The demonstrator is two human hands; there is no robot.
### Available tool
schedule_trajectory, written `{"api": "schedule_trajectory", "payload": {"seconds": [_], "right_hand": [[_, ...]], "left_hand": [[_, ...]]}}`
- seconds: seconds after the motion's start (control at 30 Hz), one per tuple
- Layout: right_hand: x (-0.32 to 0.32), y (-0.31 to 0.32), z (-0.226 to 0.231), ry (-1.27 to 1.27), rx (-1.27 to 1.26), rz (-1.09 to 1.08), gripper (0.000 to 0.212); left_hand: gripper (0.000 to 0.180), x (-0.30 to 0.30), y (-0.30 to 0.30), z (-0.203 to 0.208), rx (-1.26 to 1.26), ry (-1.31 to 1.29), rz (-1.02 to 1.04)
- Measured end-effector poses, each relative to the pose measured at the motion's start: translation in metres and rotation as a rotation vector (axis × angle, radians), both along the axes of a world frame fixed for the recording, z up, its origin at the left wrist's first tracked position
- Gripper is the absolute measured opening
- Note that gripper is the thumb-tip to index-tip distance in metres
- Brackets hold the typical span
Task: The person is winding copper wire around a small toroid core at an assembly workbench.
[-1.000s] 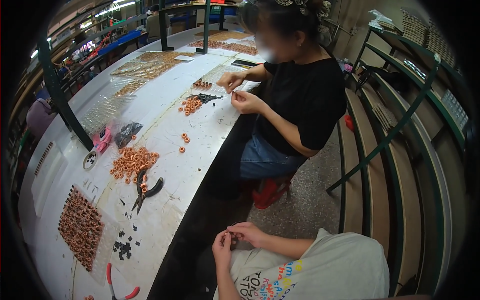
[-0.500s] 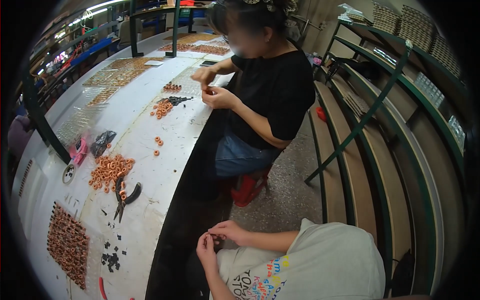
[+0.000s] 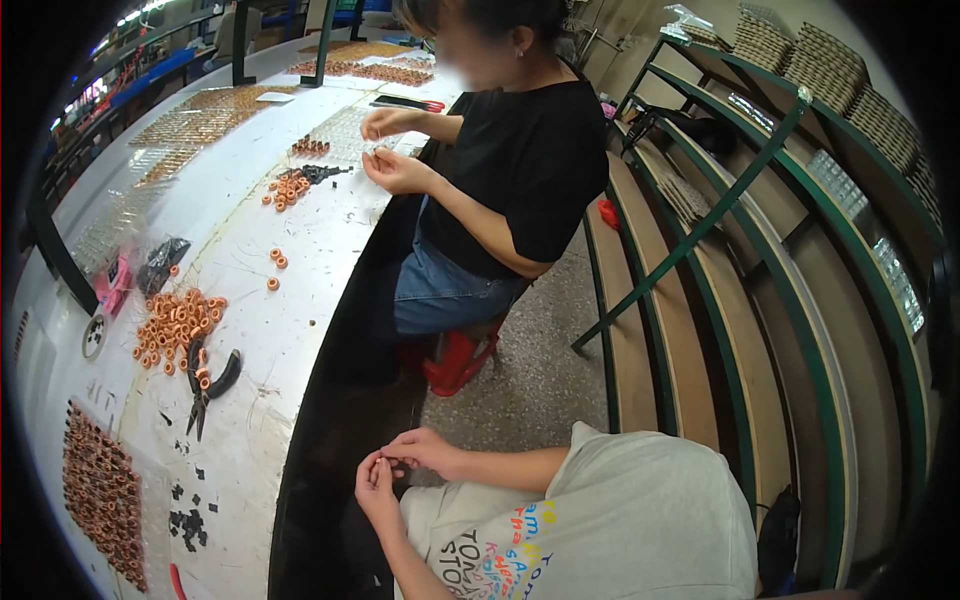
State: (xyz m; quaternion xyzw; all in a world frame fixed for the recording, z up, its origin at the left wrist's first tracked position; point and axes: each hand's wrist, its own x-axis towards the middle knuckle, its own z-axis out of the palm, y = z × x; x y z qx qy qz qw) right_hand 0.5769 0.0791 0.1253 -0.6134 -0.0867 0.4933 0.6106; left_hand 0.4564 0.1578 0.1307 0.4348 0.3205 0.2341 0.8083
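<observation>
In front of my grey printed shirt (image 3: 610, 510), my hands meet just off the table's near edge. My left hand (image 3: 376, 488) is closed, thumb and fingers pinched at the tips. Touching it from the right, my right hand (image 3: 425, 450) is closed in a pinch as well. Whatever small thing lies between the fingertips is too hidden to name. Nearest on the white table (image 3: 255, 440) are pliers (image 3: 205, 385) with dark handles, beside a heap of orange-copper rings (image 3: 178, 325). Small black pieces (image 3: 188, 525) lie scattered closer to me, next to a dense tray of copper coils (image 3: 102, 500).
A co-worker in black (image 3: 530, 170) sits on a red stool (image 3: 460, 365) farther along, hands raised over the table by a smaller ring pile (image 3: 288, 188). Green-framed shelves (image 3: 700, 250) stand at right. A tape roll (image 3: 95, 337) and a green post (image 3: 60, 245) stand at left.
The whole view has shifted, so table and people sit farther left. My hands stay together, pinched. The co-worker's hands have moved apart slightly, and a red-handled tool now shows behind them.
</observation>
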Motion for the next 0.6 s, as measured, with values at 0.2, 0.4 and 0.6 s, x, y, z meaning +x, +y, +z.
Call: {"api": "schedule_trajectory", "payload": {"seconds": [0.2,0.4,0.6], "right_hand": [[-0.001,0.004,-0.007,0.023,-0.025,-0.001,0.016],[-0.012,0.023,-0.053,-0.02,0.04,0.055,0.014],[-0.066,0.055,-0.112,-0.186,0.179,0.068,0.013]], "left_hand": [[0.02,0.0,0.002,-0.009,-0.01,-0.002,0.006],[0.023,-0.016,0.017,-0.061,0.058,-0.05,0.034],[0.024,-0.065,0.044,-0.131,0.139,0.002,0.081]]}}
